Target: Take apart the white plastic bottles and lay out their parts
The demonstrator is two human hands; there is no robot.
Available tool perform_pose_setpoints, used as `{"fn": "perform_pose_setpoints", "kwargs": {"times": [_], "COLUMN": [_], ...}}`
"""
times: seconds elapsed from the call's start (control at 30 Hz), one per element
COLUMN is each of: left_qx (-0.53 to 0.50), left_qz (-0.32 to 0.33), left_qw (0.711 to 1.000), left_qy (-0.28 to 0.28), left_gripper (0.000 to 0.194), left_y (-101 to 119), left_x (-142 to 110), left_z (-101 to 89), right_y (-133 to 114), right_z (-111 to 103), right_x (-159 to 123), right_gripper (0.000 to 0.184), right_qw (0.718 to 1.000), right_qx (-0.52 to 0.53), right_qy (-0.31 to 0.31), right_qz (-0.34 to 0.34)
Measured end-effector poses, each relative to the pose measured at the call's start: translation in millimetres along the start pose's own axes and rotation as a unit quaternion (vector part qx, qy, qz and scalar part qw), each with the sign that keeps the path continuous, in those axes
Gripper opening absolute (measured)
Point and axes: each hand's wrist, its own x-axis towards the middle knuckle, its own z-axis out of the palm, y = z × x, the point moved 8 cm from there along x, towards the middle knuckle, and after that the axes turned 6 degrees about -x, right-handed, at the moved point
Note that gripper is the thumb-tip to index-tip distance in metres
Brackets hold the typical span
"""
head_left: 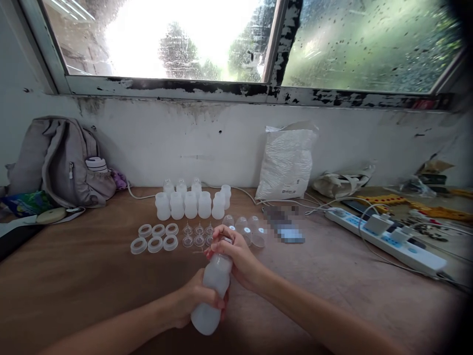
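A frosted white baby bottle (pixel 216 276) is held tilted above the table, its base toward me. Round its lower body wraps my left hand (pixel 195 300), closed on it. My right hand (pixel 238 254) is closed over the bottle's top end, and its fingers hide most of that part. Just beyond my hands lie clear bottle nipples (pixel 187 240) in two rows, partly covered by the right fingers. To their left are several translucent screw rings (pixel 155 244), also in two rows. Clear dome caps (pixel 242 227) stand behind my right hand.
Several frosted bottle bodies (pixel 190 204) stand in a row toward the wall, with capped bottles (pixel 181 186) behind. A white plastic bag (pixel 286 162) leans on the wall. A power strip (pixel 384 241) with cables lies right. A grey backpack (pixel 59 162) sits left. A blurred-out item (pixel 286 227) lies right of the caps.
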Motion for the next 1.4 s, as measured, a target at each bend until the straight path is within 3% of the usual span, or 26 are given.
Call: {"fn": "perform_pose_setpoints", "kwargs": {"times": [0.1, 0.23, 0.3, 0.37, 0.47, 0.57, 0.63, 0.8, 1.17, 1.3, 1.4], "left_qx": [-0.084, -0.201, -0.219, -0.178, -0.024, 0.112, 0.108, -0.013, -0.123, -0.155, -0.199], "left_qz": [-0.037, -0.100, -0.112, -0.093, -0.004, 0.085, 0.073, -0.031, -0.055, -0.064, -0.113], "left_qw": [0.994, 0.963, 0.956, 0.973, 0.999, 0.980, 0.979, 0.996, 0.990, 0.984, 0.965], "left_qy": [-0.056, -0.146, -0.159, -0.112, 0.038, 0.142, 0.154, 0.081, -0.034, -0.060, -0.127], "left_gripper": [0.028, 0.030, 0.028, 0.027, 0.023, 0.024, 0.028, 0.040, 0.044, 0.031, 0.016], "left_y": [-11, -25, -27, -24, -7, 12, 10, -14, -24, -31, -41], "left_x": [-2, -10, -14, -12, -6, -5, -6, -11, -15, -16, -20], "left_z": [5.0, 18.5, 24.3, 22.0, 5.1, -4.7, -5.6, 4.8, 15.7, 16.6, 27.1], "right_y": [-1, 1, 1, -1, -7, -9, -3, 10, 5, 0, -4], "right_z": [5, 10, 12, 11, 4, -7, -11, -7, 6, 11, 16], "right_x": [-1, -5, -6, -6, -1, 2, 3, -2, -7, -10, -13], "right_gripper": [0.020, 0.019, 0.018, 0.016, 0.015, 0.020, 0.020, 0.014, 0.010, 0.009, 0.009], "right_qw": [0.999, 0.996, 0.996, 0.996, 0.999, 0.992, 0.992, 0.997, 0.999, 0.999, 0.998], "right_qx": [0.039, 0.065, 0.059, 0.041, -0.033, -0.107, -0.097, -0.007, 0.046, 0.043, 0.054], "right_qy": [-0.030, -0.055, -0.067, -0.073, -0.033, 0.038, 0.071, 0.072, 0.005, -0.014, -0.031], "right_qz": [0.008, 0.016, 0.019, 0.013, -0.020, -0.045, -0.036, 0.009, 0.006, -0.014, -0.017]}}
